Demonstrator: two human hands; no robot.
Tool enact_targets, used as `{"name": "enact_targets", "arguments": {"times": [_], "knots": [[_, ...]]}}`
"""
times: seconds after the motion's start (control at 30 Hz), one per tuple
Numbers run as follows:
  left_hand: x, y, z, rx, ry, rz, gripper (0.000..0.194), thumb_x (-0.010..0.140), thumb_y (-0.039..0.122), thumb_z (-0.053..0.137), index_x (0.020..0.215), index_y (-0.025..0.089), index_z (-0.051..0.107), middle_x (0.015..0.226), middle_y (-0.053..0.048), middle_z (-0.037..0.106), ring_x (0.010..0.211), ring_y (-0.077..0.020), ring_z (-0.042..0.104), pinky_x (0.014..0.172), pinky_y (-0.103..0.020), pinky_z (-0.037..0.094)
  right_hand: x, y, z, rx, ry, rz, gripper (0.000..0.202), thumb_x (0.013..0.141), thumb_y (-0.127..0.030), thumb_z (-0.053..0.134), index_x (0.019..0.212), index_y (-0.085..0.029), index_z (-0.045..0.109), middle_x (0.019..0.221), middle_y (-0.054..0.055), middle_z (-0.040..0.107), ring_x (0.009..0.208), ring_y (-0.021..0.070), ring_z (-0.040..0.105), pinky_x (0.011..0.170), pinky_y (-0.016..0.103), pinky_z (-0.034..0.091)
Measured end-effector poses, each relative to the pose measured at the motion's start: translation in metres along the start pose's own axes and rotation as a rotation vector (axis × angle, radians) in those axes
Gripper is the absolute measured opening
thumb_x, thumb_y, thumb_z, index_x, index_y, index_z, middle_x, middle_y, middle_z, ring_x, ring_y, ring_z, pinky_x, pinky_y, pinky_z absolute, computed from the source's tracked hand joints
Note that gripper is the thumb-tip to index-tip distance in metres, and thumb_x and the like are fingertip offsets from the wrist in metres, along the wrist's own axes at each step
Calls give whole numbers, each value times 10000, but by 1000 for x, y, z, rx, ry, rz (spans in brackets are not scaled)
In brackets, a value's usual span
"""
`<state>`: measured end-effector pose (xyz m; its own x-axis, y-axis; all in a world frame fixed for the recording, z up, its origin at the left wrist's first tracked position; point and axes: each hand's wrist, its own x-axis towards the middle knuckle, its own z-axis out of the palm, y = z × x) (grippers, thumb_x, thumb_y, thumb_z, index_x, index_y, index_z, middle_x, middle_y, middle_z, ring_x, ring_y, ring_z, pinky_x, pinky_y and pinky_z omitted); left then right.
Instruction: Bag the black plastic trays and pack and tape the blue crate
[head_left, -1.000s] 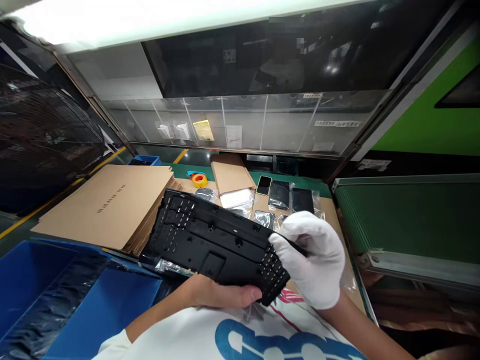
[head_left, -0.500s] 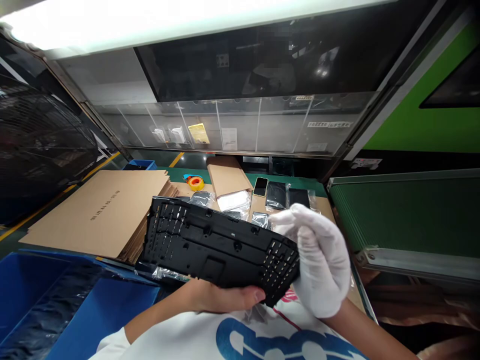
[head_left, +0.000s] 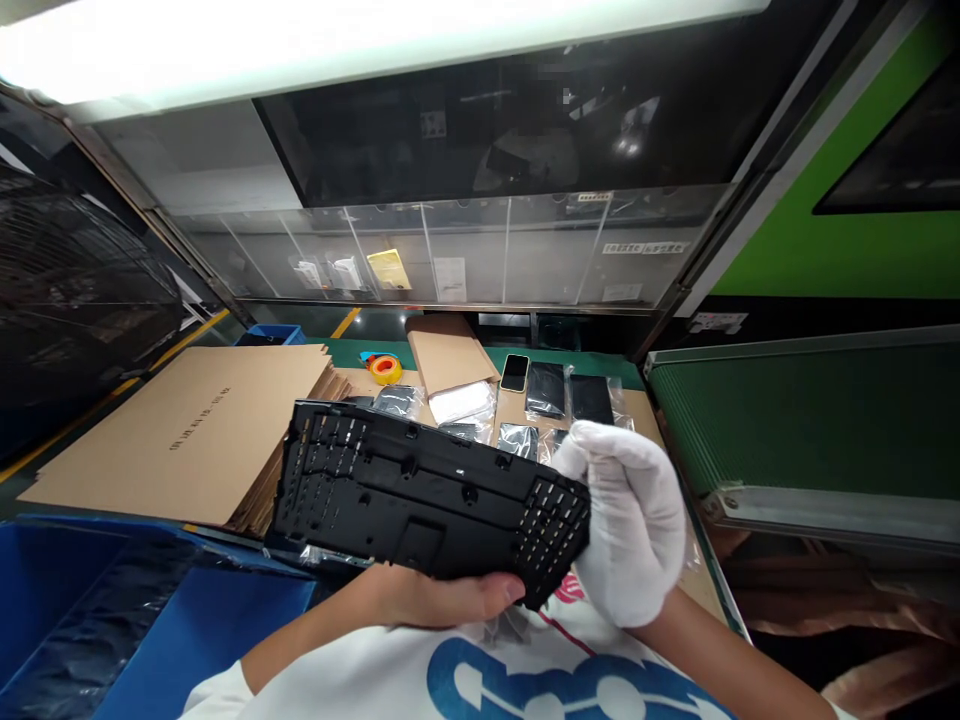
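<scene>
A long black plastic panel with slotted vents at both ends and small bosses across its face is held tilted in front of my chest. My left hand, bare, grips its lower edge with the thumb lying on the near face; the other fingers are hidden behind it. At the panel's right end is my right hand in a white glove. Its fingers are curled and pinched together beside the upper right corner. Whatever may be between those fingertips does not show.
Flat cardboard sheets are stacked at left, above a blue bin with dark bagged pieces near it. Across the bench lie yellow tape, a cardboard piece, a phone and several bagged black parts. A green conveyor runs at right.
My right hand's fingers have drawn in to a tighter pinch by the panel's corner. The whole view has shifted slightly; my left hand keeps its hold on the panel.
</scene>
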<state>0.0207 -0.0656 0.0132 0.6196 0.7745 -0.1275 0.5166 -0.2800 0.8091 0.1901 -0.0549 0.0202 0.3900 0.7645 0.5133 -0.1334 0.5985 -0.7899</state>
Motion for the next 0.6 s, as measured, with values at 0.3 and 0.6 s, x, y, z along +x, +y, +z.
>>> {"name": "enact_targets", "arguments": {"times": [0.3, 0.6], "knots": [[-2, -3, -1, 37, -7, 18, 414, 826, 542, 475, 1099, 298, 670, 1022, 41, 727, 1025, -205, 624, 936, -238, 489, 4, -12, -1, 49, -189, 103, 202, 940, -187, 451, 993, -260, 632, 888, -6, 635, 836, 142, 601, 792, 311, 459], [5, 6, -4, -7, -68, 107, 405, 841, 468, 449, 1110, 266, 674, 978, 6, 728, 1122, -220, 581, 960, -289, 488, 12, -7, -11, 56, -373, 266, 188, 930, -296, 493, 769, -208, 533, 790, -11, 511, 752, 119, 490, 658, 258, 384]]}}
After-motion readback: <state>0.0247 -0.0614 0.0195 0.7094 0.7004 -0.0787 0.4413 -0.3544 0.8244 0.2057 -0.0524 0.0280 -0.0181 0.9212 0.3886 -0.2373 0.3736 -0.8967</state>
